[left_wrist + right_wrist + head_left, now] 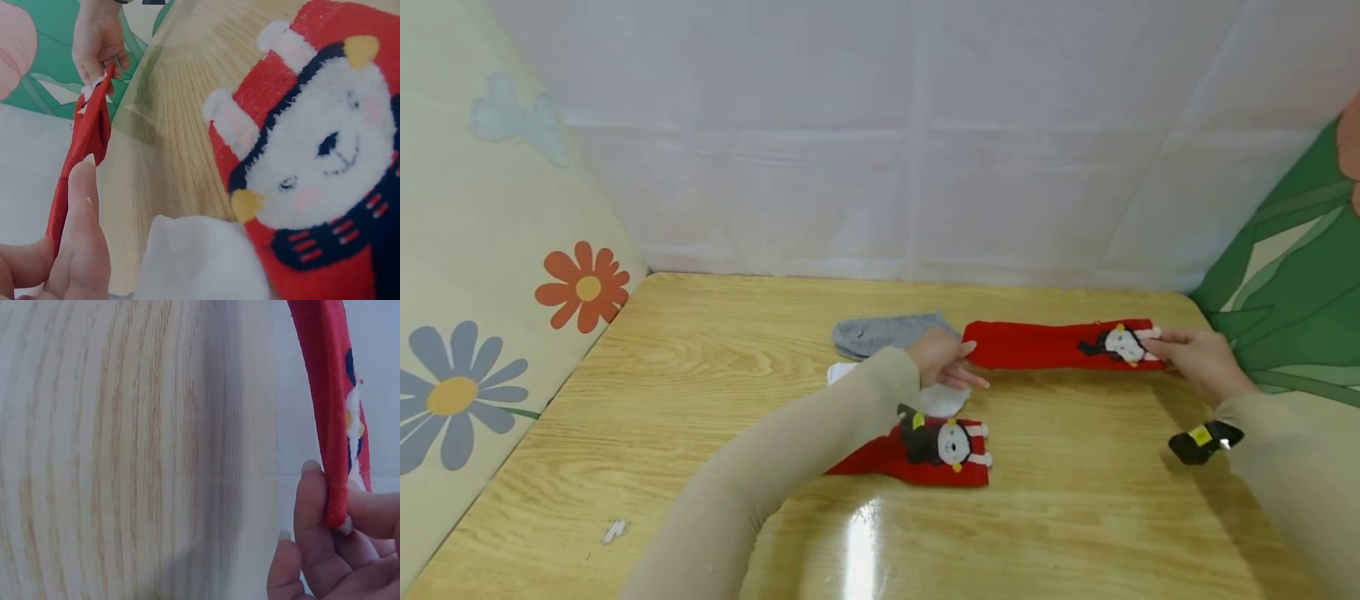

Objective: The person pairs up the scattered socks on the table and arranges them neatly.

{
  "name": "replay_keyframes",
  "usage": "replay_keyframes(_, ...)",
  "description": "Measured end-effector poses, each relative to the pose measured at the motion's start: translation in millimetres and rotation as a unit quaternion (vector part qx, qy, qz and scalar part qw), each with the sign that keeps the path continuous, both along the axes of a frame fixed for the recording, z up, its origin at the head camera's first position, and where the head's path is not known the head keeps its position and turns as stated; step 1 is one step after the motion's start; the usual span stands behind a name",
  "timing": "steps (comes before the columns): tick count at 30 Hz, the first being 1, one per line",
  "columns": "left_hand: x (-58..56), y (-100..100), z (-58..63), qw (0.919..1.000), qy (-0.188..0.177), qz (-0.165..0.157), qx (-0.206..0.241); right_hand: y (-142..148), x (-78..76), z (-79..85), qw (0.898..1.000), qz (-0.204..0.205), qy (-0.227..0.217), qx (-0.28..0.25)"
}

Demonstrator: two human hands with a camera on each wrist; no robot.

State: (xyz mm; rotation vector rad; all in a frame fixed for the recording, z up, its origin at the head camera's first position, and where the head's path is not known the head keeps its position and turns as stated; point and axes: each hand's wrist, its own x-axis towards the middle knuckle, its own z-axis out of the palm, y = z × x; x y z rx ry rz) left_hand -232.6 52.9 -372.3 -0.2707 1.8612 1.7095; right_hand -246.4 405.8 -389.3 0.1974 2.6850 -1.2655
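Observation:
A red sock [1030, 345] with a white animal face is stretched sideways above the table between both hands. My left hand [942, 358] pinches its plain end between thumb and fingers, and my right hand [1201, 360] pinches the end beside the face. In the right wrist view the red fabric [331, 412] runs edge-on down to the right thumb and fingers. A second red sock [951, 454] with a matching face lies flat on the table, partly behind the left forearm. Under and beside the left hand are a grey sock [880, 333] and a white sock [946, 401], both partly covered.
The wooden table [1075, 517] meets a white cloth backdrop [820, 167] behind. Painted flower panels [482, 250] stand at both sides. A small white scrap [614, 531] lies at the front left. Black straps [1206, 442] are on the wrists.

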Motion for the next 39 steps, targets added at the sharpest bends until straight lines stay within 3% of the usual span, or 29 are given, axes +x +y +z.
replay_keyframes(15,8.9,-13,0.9,0.9993,-0.007,-0.016,0.034,-6,8.8,4.4,0.999,-0.013,-0.028,-0.013)
replay_keyframes(23,9.3,-18,-2.6,0.9996,-0.010,-0.012,0.023,-8,14.2,4.5,1.000,0.003,-0.027,-0.008)
replay_keyframes(30,13.2,-21,-4.9,0.9994,-0.008,-0.014,0.031,-12,18.8,6.2,0.998,-0.009,-0.060,-0.008)
replay_keyframes(39,16.6,-25,-6.5,0.9987,-0.014,-0.023,0.043,-13,24.3,7.3,0.998,0.008,-0.056,-0.002)
